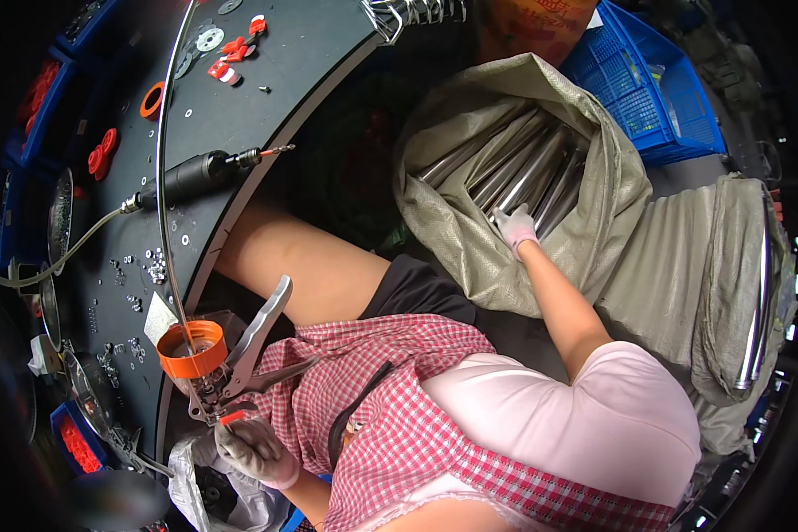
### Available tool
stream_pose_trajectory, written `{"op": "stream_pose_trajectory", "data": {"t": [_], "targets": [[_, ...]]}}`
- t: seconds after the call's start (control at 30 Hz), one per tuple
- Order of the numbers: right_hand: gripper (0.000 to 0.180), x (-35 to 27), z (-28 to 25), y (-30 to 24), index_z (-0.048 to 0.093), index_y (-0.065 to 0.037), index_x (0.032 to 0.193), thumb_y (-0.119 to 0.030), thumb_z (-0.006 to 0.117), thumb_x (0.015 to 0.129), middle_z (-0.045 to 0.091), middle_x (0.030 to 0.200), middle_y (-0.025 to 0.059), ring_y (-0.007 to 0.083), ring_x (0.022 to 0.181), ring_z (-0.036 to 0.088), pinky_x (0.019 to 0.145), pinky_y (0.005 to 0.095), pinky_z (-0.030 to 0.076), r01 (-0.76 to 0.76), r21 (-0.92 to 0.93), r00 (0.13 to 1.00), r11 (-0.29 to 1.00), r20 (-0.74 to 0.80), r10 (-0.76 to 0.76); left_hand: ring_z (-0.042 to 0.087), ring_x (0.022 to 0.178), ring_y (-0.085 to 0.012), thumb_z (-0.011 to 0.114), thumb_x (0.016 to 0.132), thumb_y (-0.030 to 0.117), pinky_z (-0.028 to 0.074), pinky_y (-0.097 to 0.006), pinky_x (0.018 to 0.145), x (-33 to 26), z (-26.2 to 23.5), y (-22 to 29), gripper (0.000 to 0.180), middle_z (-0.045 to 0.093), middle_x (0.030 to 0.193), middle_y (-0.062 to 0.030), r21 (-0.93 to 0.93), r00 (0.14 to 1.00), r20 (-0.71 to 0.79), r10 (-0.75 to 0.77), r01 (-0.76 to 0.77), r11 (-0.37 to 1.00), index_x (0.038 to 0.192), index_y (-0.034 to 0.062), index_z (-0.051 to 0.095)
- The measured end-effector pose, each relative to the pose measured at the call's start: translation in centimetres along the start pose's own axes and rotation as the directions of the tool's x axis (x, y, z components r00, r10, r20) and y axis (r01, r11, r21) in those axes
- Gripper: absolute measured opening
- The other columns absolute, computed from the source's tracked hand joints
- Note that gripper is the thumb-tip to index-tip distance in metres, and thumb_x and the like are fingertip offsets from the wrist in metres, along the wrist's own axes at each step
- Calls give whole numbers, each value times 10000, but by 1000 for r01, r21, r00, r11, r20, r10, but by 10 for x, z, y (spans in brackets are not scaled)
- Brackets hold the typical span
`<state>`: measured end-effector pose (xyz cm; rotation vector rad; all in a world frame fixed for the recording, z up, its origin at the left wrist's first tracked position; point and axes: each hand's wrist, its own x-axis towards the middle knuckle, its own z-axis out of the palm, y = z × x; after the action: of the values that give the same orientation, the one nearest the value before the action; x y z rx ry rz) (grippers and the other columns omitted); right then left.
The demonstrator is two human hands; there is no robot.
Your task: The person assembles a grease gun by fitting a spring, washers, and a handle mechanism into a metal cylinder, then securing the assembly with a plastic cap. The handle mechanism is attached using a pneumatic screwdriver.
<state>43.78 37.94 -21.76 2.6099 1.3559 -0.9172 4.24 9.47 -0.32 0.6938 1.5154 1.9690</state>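
My left hand (259, 450), in a pale work glove, is closed at the lower end of what looks like a caulking gun (217, 386). The gun has a silver lever, a red piece beside my fingers and an orange ring cap (193, 348). A long thin metal rod (161, 177) rises from it past the table. My right arm stretches out to a woven sack (621, 191). Inside it, my gloved right hand (516, 228) is on one of several shiny metal tubes (532, 168), fingers bent around its end; the fingertips are partly hidden.
On the dark table (266, 53) lie a black power screwdriver (195, 176) with a hose, red parts (103, 153), an orange ring (152, 100) and scattered nuts and washers. Blue bins line the left. A blue crate (638, 84) and a second tube sack (674, 257) stand right.
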Motion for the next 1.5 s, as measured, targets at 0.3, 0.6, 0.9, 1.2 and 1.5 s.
{"op": "stream_pose_trajectory", "data": {"t": [0.3, 0.6, 0.9, 1.2, 1.5], "targets": [[1158, 11, 11, -29, 43, 100, 1403, -480, 739, 682, 439, 1303, 306, 361, 1205, 478, 1005, 376, 398, -80, 34, 997, 996, 12, 79, 278, 315, -17, 517, 950, 296, 199, -177, 278, 12, 6, -9, 304, 360, 500, 36, -195, 972, 227, -66, 112, 974, 764, 68, 441], [949, 7, 46, -58, 270, 45, 1370, -478, 710, 712, 356, 1416, 208, 295, 1258, 407, 1052, 334, 301, -383, 423, 907, 821, 3, 422, 340, 335, -49, 614, 879, 371, 252, -198, 319, -9, -6, -5, 386, 421, 466, 16, -109, 961, 67, -267, 273, 956, 708, 49, 487], [435, -68, -118, -141, 626, -77, 1000, -433, 688, 758, 665, 974, 57, 214, 894, 608, 783, 370, 502, -558, 703, 622, -442, 1, -783, 308, 331, -43, 627, 870, 341, 229, -201, 329, -14, -37, 13, 375, 401, 456, 21, -19, 964, 55, -262, 263, 965, 671, 57, 483], [220, -221, -105, -374, 595, -113, 1031, -190, 674, 841, 651, 988, 16, 130, 962, 593, 865, 345, 467, -389, 617, 538, -684, -451, -712, 416, 409, -84, 603, 821, 289, 306, -246, 393, -49, -47, 20, 376, 479, 492, 4, 295, 968, 123, -217, 173, 940, 566, 33, 496], [657, -336, -24, -277, 431, -41, 1259, -367, 729, 771, 553, 1211, 137, 253, 1126, 542, 988, 418, 420, -368, 909, -414, 194, 27, -910, 399, 493, -35, 680, 724, 181, 291, -232, 443, -18, -35, 68, 260, 447, 517, 47, 429, 995, -13, -95, 92, 899, 590, 16, 531]]}}
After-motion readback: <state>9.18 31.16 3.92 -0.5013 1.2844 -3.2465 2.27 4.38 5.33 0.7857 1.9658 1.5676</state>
